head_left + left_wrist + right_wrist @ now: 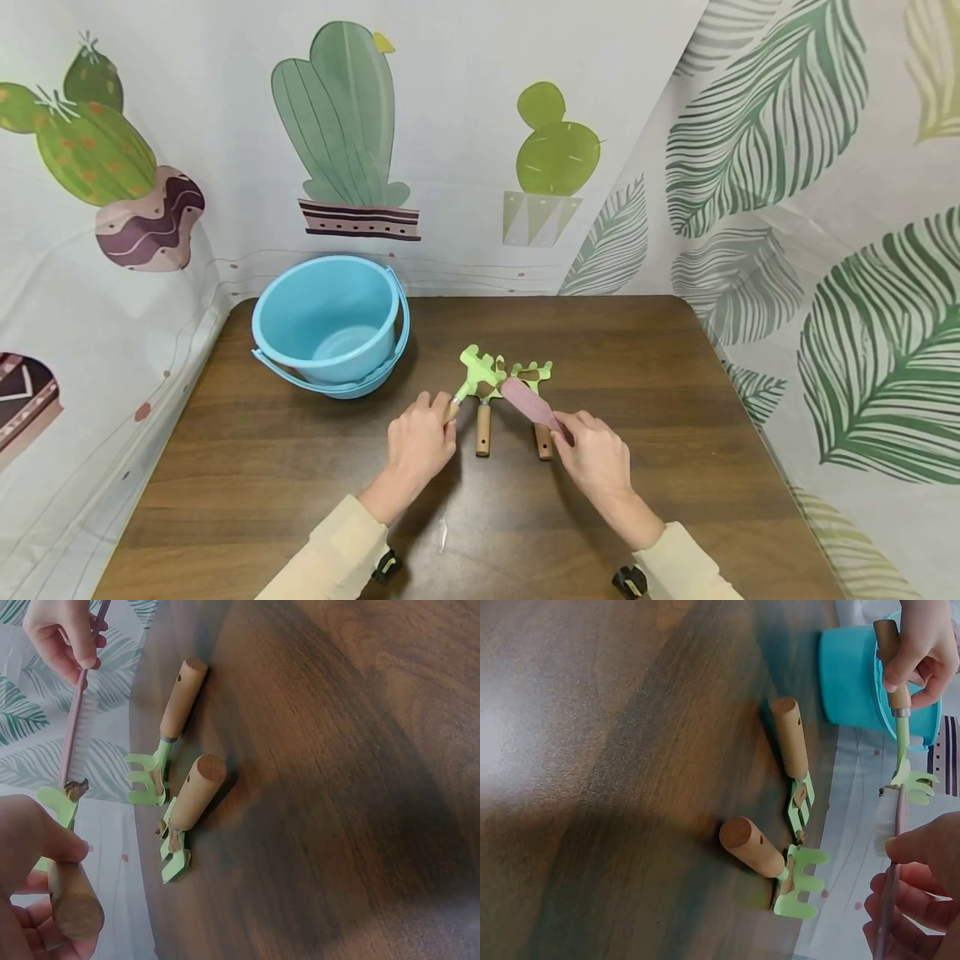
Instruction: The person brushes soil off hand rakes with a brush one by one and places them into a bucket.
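My left hand (422,437) grips the wooden handle of a small green garden fork (480,369), raised above the table with its head pointing away. A brown clump clings to its head in the left wrist view. My right hand (597,454) holds a pink brush (528,402) with white bristles (886,821), its tip at the fork's head; I cannot tell whether they touch. Beneath them, two more green tools with wooden handles lie on the table: a hand fork (801,806) and a hand rake (808,885). Brown smears mark both heads.
A light blue bucket (330,312) stands at the back left of the brown wooden table (615,350), its handle hanging down in front. Behind the table hangs a white cloth (465,150) printed with cacti and leaves.
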A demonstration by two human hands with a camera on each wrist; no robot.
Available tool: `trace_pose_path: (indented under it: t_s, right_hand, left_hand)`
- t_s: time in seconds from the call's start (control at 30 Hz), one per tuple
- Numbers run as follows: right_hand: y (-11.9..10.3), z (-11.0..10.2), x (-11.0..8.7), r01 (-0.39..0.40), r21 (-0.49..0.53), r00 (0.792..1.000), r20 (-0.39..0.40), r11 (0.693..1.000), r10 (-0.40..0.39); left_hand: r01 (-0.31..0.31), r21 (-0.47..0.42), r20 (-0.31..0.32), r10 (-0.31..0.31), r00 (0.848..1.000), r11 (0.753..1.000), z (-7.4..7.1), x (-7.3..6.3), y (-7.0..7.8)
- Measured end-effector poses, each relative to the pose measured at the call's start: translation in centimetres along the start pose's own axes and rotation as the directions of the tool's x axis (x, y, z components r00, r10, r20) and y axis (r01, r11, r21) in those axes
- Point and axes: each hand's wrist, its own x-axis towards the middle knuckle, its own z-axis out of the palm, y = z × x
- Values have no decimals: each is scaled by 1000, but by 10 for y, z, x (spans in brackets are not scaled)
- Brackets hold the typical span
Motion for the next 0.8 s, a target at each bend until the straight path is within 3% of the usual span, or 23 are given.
trace_pose_path:
  t_s: [0.6, 0.8]
  right_hand:
    - [13, 7, -2, -46, -2, 999, 21, 999, 46]
    - [17, 11, -1, -30, 49, 999, -43, 998, 32]
  left_hand:
    - [13, -3, 5, -13, 1000, 1000, 4, -5, -5]
    - [45, -34, 21, -44, 999, 998, 6, -7, -10]
